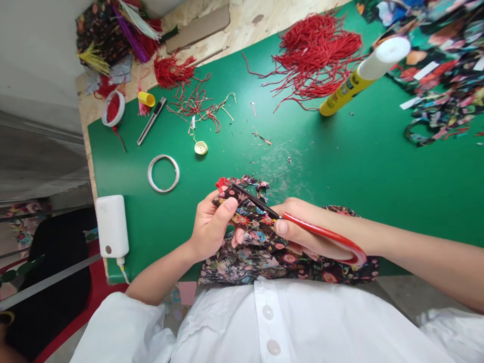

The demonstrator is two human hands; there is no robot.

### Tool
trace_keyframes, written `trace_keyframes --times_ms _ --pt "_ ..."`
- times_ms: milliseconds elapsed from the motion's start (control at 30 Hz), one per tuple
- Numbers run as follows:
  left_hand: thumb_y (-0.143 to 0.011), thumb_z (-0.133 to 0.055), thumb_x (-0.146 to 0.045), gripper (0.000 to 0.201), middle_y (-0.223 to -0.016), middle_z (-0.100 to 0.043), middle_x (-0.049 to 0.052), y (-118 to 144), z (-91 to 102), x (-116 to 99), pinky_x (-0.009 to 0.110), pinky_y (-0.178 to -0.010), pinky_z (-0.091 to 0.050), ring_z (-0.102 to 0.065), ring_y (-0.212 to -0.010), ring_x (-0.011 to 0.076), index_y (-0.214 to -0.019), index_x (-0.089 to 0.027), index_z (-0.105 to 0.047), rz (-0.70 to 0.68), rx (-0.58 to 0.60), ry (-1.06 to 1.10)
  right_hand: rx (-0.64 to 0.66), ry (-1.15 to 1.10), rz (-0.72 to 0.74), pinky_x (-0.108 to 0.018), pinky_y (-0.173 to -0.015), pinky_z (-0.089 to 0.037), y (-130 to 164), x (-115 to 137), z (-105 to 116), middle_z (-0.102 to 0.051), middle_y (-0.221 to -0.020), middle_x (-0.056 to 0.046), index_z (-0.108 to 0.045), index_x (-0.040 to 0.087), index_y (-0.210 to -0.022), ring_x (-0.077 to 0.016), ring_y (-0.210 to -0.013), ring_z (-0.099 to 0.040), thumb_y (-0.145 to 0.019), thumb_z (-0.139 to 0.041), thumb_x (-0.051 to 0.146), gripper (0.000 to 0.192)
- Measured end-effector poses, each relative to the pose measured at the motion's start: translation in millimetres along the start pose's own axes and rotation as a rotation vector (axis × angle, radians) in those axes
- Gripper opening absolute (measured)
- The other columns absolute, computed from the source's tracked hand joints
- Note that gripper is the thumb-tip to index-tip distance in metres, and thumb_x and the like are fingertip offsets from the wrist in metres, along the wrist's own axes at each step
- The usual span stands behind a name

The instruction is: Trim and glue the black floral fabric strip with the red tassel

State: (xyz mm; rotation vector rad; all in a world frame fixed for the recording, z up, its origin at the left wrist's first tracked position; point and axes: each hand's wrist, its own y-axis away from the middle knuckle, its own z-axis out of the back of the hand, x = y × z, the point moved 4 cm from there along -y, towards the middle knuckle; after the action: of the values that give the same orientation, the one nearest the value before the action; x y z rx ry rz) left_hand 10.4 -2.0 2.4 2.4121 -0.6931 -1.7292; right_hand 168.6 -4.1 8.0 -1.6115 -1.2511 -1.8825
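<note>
My left hand (214,222) pinches the edge of a dark floral fabric (260,262), thumb on top. A small tuft of red cord (222,183) pokes out above those fingers. In my right hand (293,227) is a pair of scissors (325,233) with red handles and dark blades. The blades lie along the fabric's upper edge and point toward the red tuft; whether they are fully closed I cannot tell. The rest of the fabric spreads below both hands, against the white shirt at the table's near edge. Some frilled fabric shows just beyond the blades.
A glue stick (348,91) stands upright near a heap of red cords (317,50). Floral scraps (446,70) pile up at the right. Leftward are a tape ring (163,173), a utility knife (152,121), a white power bank (112,226) and a yellow cap (146,99).
</note>
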Motion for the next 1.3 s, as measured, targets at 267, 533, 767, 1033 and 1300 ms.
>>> trace_keyframes --times_ms 267,533,767,1033,1300 --pt "-0.087 -0.065 -0.049 0.033 -0.048 -0.057 -0.007 -1.0 0.8 -0.2 0.013 -0.026 -0.041 -0.052 -0.029 0.0076 -0.079 -0.019 -0.056 0.008 0.002 -0.008 -0.024 -0.021 -0.008 -0.021 -0.037 -0.025 1.1 1.7 -2.8 -0.044 -0.044 0.003 -0.039 0.020 -0.061 -0.0074 -0.035 -0.037 -0.076 -0.021 0.093 0.077" --pt "-0.087 -0.065 -0.047 0.030 -0.049 -0.057 -0.007 -1.9 -0.1 -0.8 0.013 -0.026 -0.042 -0.054 -0.031 0.0082 -0.081 -0.019 -0.057 -0.001 0.017 0.005 0.016 -0.008 0.086 -0.022 -0.040 -0.023 0.6 5.2 1.2 -0.040 -0.049 0.004 -0.041 0.020 -0.066 -0.0073 -0.042 -0.034 -0.083 -0.023 0.087 0.072" --pt "-0.086 -0.065 -0.051 0.034 -0.048 -0.056 -0.007 -0.6 -1.1 3.1 0.013 -0.027 -0.041 -0.052 -0.030 0.0075 -0.087 -0.018 -0.060 0.048 0.024 -0.007 0.006 -0.004 0.109 -0.024 -0.041 -0.020 4.1 11.6 1.0 -0.035 -0.047 0.005 -0.041 0.020 -0.065 -0.0064 -0.041 -0.028 -0.086 -0.020 0.085 0.071" --pt "-0.088 -0.064 -0.049 0.030 -0.050 -0.057 -0.006 -0.4 -0.6 4.0 0.013 -0.028 -0.042 -0.054 -0.032 0.0077 -0.086 -0.019 -0.061 0.036 0.048 0.005 0.038 -0.099 0.034 -0.022 -0.037 -0.025 4.1 2.0 -2.5 -0.043 -0.046 0.003 -0.044 0.019 -0.066 -0.0061 -0.037 -0.035 -0.081 -0.019 0.089 0.076" --pt "-0.088 -0.063 -0.050 0.031 -0.052 -0.058 -0.005 0.8 -0.1 3.2 0.014 -0.029 -0.043 -0.055 -0.035 0.0085 -0.086 -0.018 -0.061 0.052 0.061 -0.011 -0.004 -0.096 -0.025 -0.020 -0.034 -0.023 3.1 0.6 -2.1 -0.046 -0.045 0.002 -0.041 0.020 -0.064 -0.0070 -0.034 -0.037 -0.076 -0.026 0.093 0.076"
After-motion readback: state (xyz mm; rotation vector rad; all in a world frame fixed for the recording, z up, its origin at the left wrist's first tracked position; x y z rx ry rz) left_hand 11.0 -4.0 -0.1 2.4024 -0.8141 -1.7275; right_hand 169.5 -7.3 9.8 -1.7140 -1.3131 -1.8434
